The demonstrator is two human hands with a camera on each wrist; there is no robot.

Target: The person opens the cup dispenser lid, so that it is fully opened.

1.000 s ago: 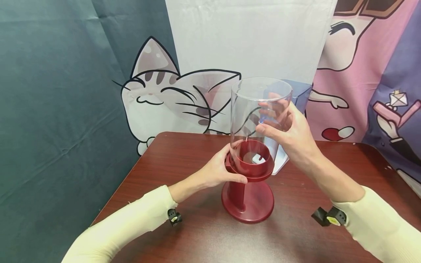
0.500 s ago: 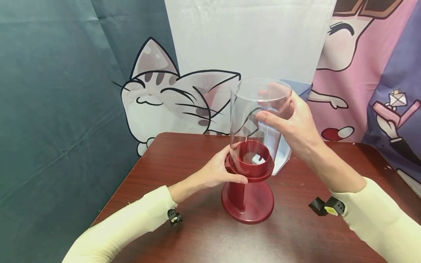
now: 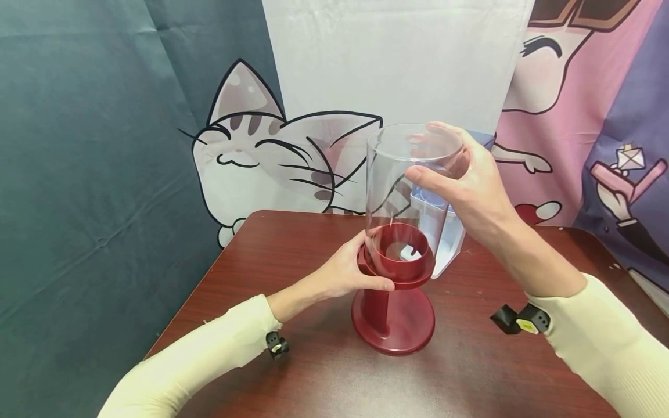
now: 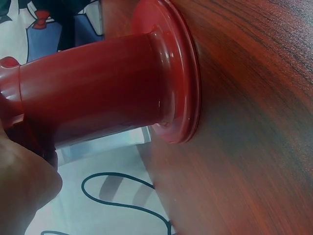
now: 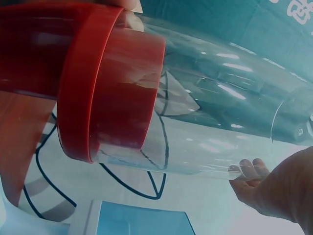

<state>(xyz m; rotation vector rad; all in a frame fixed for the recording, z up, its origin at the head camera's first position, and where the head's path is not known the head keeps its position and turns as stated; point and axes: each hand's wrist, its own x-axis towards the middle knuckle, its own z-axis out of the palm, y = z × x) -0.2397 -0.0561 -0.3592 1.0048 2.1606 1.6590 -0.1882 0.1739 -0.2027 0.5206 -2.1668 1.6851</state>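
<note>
at wood-grained table (image 3: 313,371), left hand (image 3: 349,269) curved round glossy red stand (image 3: 405,319); right hand (image 3: 477,188) round clear cylinder (image 3: 394,186)

No words or numbers can be read; right of the red stand (image 3: 393,334), a black box (image 3: 538,316) has a yellow label (image 3: 527,326) with marks too small to read; left of the red stand, another black box (image 3: 273,339) has a tiny label (image 3: 276,348); white squiggles (image 5: 299,11) on teal cloth (image 5: 210,27) behind the red stand are unclear.
</note>
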